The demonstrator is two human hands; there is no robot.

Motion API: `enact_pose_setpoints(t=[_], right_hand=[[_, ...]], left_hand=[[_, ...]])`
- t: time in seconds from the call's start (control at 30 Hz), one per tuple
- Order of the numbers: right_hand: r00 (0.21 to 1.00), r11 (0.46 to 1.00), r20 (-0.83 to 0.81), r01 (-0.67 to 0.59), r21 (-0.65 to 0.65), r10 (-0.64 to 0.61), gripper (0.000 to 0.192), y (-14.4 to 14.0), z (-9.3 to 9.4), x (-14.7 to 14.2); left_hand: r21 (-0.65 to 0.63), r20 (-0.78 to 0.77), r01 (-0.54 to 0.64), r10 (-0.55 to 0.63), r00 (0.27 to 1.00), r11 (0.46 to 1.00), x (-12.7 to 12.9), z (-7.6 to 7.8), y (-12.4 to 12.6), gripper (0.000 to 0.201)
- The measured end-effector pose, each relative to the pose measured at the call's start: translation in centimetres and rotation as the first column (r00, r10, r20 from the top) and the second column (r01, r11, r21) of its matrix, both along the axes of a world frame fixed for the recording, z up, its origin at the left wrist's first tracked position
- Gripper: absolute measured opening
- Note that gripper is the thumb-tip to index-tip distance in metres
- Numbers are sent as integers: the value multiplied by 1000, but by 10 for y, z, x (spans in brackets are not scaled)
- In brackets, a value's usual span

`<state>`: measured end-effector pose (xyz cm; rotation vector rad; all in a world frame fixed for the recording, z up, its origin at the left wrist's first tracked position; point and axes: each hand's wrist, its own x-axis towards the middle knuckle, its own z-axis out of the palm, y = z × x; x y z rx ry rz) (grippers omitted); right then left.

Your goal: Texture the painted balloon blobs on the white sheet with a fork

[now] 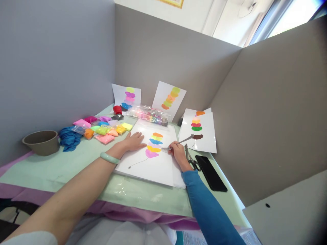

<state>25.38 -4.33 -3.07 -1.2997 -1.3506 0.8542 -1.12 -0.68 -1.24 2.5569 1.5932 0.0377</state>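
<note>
My left hand (133,142) lies flat, fingers spread, on a white sheet (143,163), holding it down beside a stack of coloured clay smears (154,143). A pale green bangle (109,157) circles that wrist. My right hand (178,153), in a blue sleeve, is closed around a metal fork (178,141) whose tines touch the yellow smear at the sheet's right side.
Small bags of coloured clay (102,128) lie at the left, with a blue cloth (68,137) and a grey bowl (42,142). Finished sheets (201,131) lean on the partition. Scissors (191,160) and a black phone (211,172) lie at the right.
</note>
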Motion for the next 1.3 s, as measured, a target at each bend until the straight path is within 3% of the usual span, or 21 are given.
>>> enact_pose_setpoints(t=[0.5, 0.83, 1.3], right_hand=[[996, 999, 88, -10, 37, 7, 16, -3, 2, -1], [1000, 1000, -13, -15, -11, 14, 13, -1, 1, 0], [996, 1000, 86, -20, 24, 18, 16, -2, 2, -2]], left_hand=[[12, -12, 1, -1, 1000, 1000, 0, 1, -1, 65], [8, -25, -1, 1, 1000, 1000, 0, -1, 0, 61], [13, -33, -3, 3, 999, 1000, 1, 0, 0, 64]])
